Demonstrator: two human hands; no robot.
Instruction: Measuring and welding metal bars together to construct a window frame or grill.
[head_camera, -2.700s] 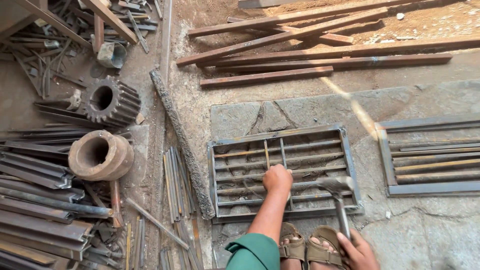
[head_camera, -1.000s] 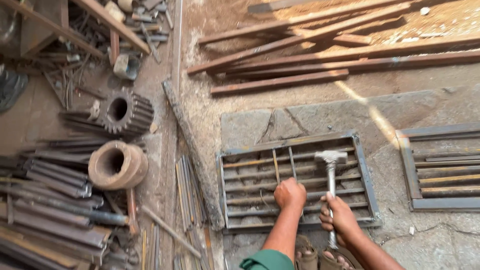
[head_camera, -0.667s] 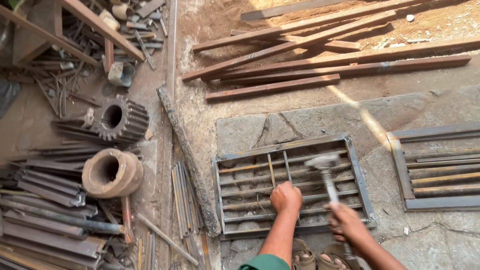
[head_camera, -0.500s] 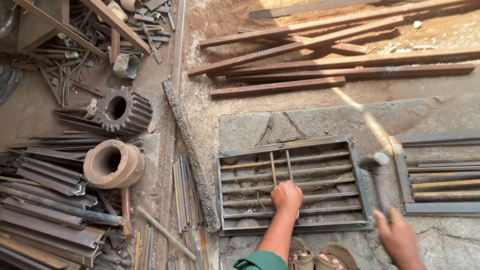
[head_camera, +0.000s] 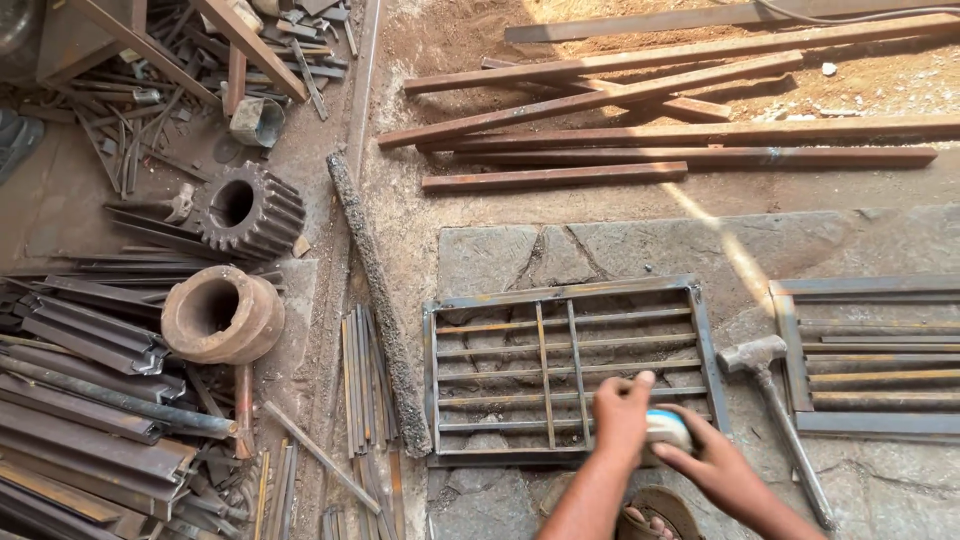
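The hammer (head_camera: 775, 410) now lies on the stone floor (head_camera: 600, 250) between the two grilles, no longer swung in the right hand (head_camera: 715, 465). That hand has come across to the left hand (head_camera: 620, 415) on the grille (head_camera: 570, 370), and both now meet on a small white and blue object (head_camera: 667, 428).

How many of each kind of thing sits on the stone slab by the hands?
Metal grille frames: 2, the second partly cut off
Hammer: 1
Small whitish object, held by both the left hand and right hand: 1
Total: 4
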